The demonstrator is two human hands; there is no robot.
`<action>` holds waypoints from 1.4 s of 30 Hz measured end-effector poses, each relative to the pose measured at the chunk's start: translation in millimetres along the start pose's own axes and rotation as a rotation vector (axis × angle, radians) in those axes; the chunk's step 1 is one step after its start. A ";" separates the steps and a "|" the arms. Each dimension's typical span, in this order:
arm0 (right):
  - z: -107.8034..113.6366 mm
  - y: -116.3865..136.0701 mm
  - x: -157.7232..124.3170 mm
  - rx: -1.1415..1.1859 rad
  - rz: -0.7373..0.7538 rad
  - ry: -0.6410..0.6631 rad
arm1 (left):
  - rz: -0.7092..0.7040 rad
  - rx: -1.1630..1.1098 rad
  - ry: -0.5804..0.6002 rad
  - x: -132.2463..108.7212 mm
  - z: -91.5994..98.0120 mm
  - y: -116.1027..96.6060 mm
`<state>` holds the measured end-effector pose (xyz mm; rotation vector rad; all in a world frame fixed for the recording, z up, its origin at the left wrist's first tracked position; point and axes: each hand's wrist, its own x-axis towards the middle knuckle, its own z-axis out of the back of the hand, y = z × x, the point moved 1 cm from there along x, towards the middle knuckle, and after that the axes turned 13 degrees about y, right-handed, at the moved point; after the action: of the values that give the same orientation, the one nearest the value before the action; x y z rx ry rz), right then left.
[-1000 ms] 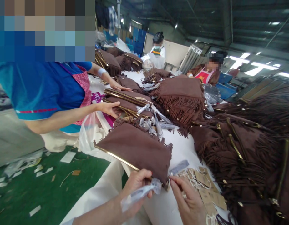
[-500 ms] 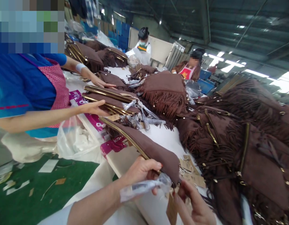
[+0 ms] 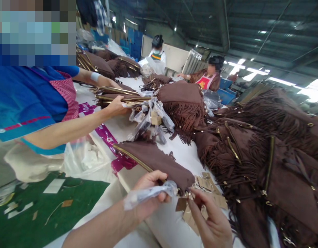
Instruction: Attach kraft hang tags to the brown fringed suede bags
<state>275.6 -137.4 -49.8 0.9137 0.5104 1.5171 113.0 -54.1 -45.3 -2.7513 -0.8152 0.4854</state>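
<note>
A brown suede fringed bag (image 3: 159, 160) with a gold zip edge lies on the white table (image 3: 190, 155) in front of me. My left hand (image 3: 148, 193) is closed on the bag's near corner and on a crumpled clear plastic wrap (image 3: 146, 194). My right hand (image 3: 213, 224) pinches at the metal ring on that same corner, where a brown paper tag (image 3: 181, 204) hangs. More loose brown tags (image 3: 210, 186) with white strings lie just beyond my right hand.
A large heap of brown fringed bags (image 3: 272, 151) fills the right side. A person in blue with a pink apron (image 3: 32, 103) lifts stacked bags (image 3: 120, 94) at the left. Two more people (image 3: 208, 74) work at the far end. A green floor (image 3: 45, 210) with paper scraps lies left.
The person in blue has lifted the stacked bags off the table, plastic wraps dangling. The bag I hold has tilted flatter. My right hand has shifted up to the corner ring with a tag.
</note>
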 end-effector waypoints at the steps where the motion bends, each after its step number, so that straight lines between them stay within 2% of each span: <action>1: 1.3 0.2 -0.6 0.027 -0.037 -0.015 | -0.004 -0.021 0.009 -0.3 3.3 -1.9; 5: 4.1 -1.4 -4.0 0.310 -0.197 -0.073 | -0.055 -0.087 -0.018 -1.5 14.8 -1.2; 11: -6.5 -10.4 -2.9 0.930 -0.298 0.095 | -0.244 -0.170 -0.084 -5.1 27.0 21.0; 14: -15.0 -14.8 -2.2 1.113 -0.332 0.169 | -0.182 -0.154 -0.090 -3.1 36.6 32.7; 16: -20.8 -16.1 -3.0 1.144 -0.353 0.156 | -0.101 -0.135 -0.126 0.0 43.5 37.9; 21: -33.8 -14.7 -11.4 0.999 -0.470 0.038 | 0.083 -0.025 -0.316 5.7 56.9 43.4; 24: -36.0 -14.0 -16.5 0.747 -0.402 -0.016 | 0.134 0.338 -0.411 -1.9 59.0 43.8; 25: -35.6 -14.4 -17.6 0.643 -0.349 -0.030 | 0.121 0.551 -0.450 -6.8 58.0 42.8; 27: -34.0 -16.4 -18.9 0.457 -0.249 -0.049 | -0.005 1.027 -0.487 -18.0 52.1 39.3; 29: -32.8 -20.1 -19.2 0.335 -0.175 -0.026 | -0.178 1.360 -0.412 -26.3 42.1 37.0; 30: -32.4 -22.2 -19.0 0.295 -0.151 -0.006 | -0.233 1.421 -0.338 -27.9 37.0 37.0; 31: -32.1 -24.3 -18.9 0.263 -0.133 0.017 | -0.249 1.417 -0.264 -27.4 32.6 37.9; 33: -31.5 -27.5 -18.9 0.212 -0.097 0.058 | -0.184 1.306 -0.177 -21.5 27.0 41.4; 36: -28.6 -29.2 -21.4 0.169 -0.069 0.050 | -0.053 1.080 -0.174 -9.7 27.1 48.0; 38: -25.8 -29.3 -25.2 0.137 -0.079 0.034 | -0.014 0.994 -0.161 -6.6 30.2 50.9; 42: -21.9 -30.8 -35.7 0.055 -0.049 0.058 | 0.028 1.117 -0.100 -12.4 36.5 52.2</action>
<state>275.9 -162.5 -95.3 0.8952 0.6147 1.4951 114.7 -99.2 -91.8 -1.7062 -0.3288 0.7799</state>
